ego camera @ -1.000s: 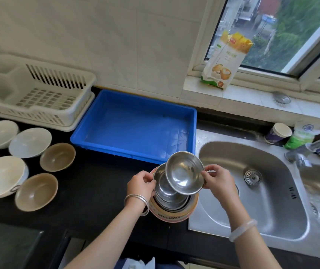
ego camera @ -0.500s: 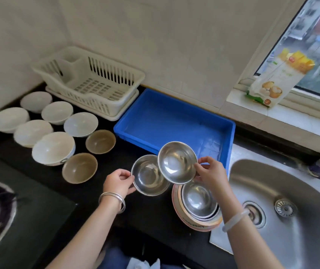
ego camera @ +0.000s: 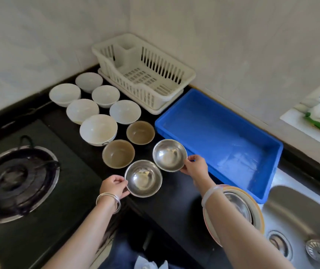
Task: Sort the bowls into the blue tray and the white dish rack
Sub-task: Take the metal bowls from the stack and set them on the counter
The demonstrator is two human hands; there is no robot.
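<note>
at far left sits the stove burner (ego camera: 17, 181), then a cluster of white bowls (ego camera: 97, 129) and two brown bowls (ego camera: 118, 153) on the black counter, none sorted yet. the left hand (ego camera: 113, 186) pinches the rim of a steel bowl (ego camera: 143, 178). just right of it, the right hand (ego camera: 195, 166) pinches a second steel bowl (ego camera: 169, 155) the same way, the two rims nearly touching. neither the white dish rack (ego camera: 145, 74) behind nor the blue tray (ego camera: 219, 133) to the right has a bowl in it. a one-sided rim hold on slick metal could let a bowl tip or slip, and swinging either could knock it into its neighbour or the brown bowls. a stack of steel bowls (ego camera: 238, 206) waits by the sink (ego camera: 300, 220).
</note>
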